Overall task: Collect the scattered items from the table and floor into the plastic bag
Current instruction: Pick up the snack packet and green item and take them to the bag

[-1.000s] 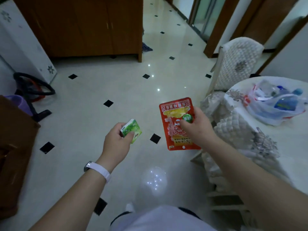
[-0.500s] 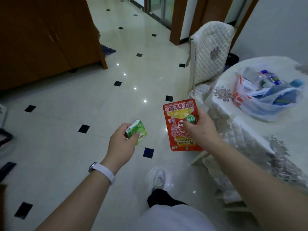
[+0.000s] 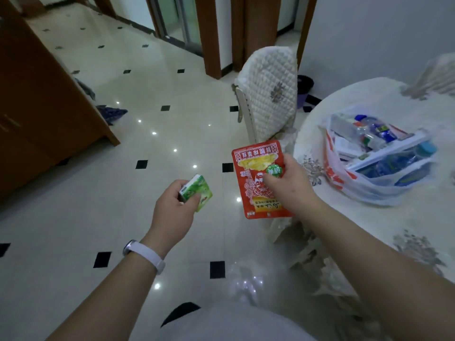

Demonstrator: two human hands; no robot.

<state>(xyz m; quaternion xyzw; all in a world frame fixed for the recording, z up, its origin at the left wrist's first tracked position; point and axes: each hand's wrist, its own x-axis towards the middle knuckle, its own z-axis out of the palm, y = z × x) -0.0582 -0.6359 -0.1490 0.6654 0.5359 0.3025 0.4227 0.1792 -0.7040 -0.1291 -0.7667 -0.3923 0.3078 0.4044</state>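
Note:
My left hand point(image 3: 171, 212) grips a small green-and-white packet point(image 3: 198, 193) above the tiled floor. My right hand point(image 3: 289, 185) pinches a flat red pouch point(image 3: 256, 175) with yellow print and a green round sticker, held upright left of the table edge. The clear plastic bag point(image 3: 374, 188) with red lettering lies open on the round table point(image 3: 406, 232) to the right. It holds bottles with blue caps and several packets. Both hands are left of the bag and apart from it.
A chair with a quilted white cover point(image 3: 270, 94) stands against the table's left side. A brown wooden cabinet point(image 3: 44, 114) fills the left, with dark cloth point(image 3: 110, 112) on the floor beside it. Door frames point(image 3: 221, 33) stand at the back. Glossy tile floor lies between.
The view has swung right and nearer the table, so the bag now sits closer and larger. Both hands keep the same hold on their items.

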